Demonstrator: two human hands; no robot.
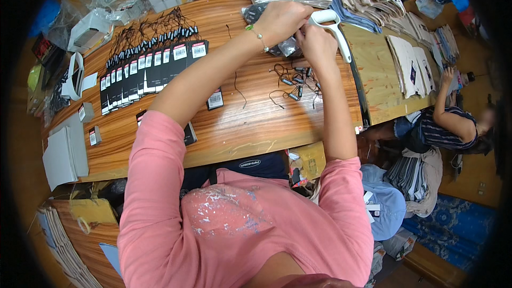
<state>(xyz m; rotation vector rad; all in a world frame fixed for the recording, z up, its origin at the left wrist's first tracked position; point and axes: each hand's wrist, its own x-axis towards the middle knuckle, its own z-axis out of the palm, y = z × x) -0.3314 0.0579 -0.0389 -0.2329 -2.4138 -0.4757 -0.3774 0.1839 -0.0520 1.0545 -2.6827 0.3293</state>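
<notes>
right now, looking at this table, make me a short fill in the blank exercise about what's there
1. The bracelet is on the person's ____ wrist.
2. The right hand is beside a handled tool coloured ____.
3. The person's sleeves are ____.
4. In the picture, the row of black tags lies to the ____ of the loose corded pieces.

Missing words: left; white; pink; left.

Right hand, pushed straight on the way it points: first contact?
Most likely the left hand, at its fingers, just ahead of the right hand. They overlap in this view, so depth is unclear; they may already touch.
</notes>
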